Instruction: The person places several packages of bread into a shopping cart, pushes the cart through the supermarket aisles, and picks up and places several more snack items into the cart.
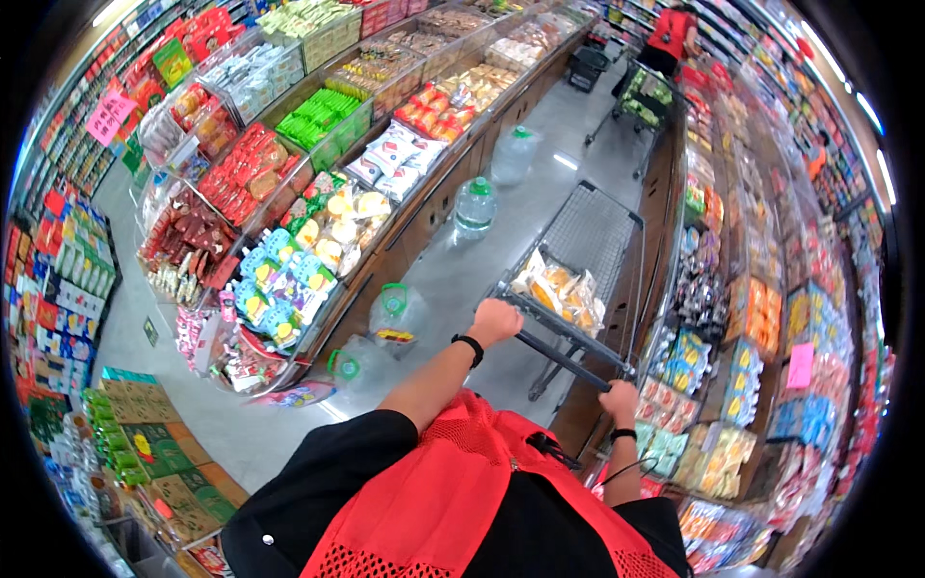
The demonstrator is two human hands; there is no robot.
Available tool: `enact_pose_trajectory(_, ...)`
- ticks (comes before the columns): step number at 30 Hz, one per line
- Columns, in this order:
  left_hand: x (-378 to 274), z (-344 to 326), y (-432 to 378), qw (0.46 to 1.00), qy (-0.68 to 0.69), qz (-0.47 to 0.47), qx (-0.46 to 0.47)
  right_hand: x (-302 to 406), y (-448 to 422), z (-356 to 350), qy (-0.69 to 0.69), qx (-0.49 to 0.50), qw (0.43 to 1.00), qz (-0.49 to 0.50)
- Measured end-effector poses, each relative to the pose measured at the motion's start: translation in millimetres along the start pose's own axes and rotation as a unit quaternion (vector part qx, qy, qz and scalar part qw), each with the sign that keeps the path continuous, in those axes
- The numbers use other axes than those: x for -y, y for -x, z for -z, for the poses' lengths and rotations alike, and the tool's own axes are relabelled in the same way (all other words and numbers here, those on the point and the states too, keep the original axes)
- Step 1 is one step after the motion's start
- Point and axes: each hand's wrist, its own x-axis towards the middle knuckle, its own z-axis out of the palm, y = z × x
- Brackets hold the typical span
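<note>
My left hand is closed around the left end of the dark handlebar of a shopping cart. At the bar's other end, my right hand grips it too. Wrapped bread-like packages lie in the near part of the wire basket, close beyond the handlebar. Both wrists wear black bands, and a thin cord hangs by the right one.
Bins of packaged snacks line the left; more snack bins run along the right. Large clear plastic bottles stand on the floor left of the cart. Farther up the aisle, a person in a red vest is beside another loaded cart.
</note>
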Motion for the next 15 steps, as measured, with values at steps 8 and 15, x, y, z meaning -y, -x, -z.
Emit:
enact_pose_trajectory(8, 36, -2, -134, 0.997, -0.004, -0.020, 0.078, 33, -109, 39, -0.001, 0.006, 0.998, -0.069)
enact_pose_trajectory(15, 55, -10, -231, 0.996, -0.020, -0.018, 0.083, 17, -210, 43, -0.033, -0.043, 0.998, -0.014)
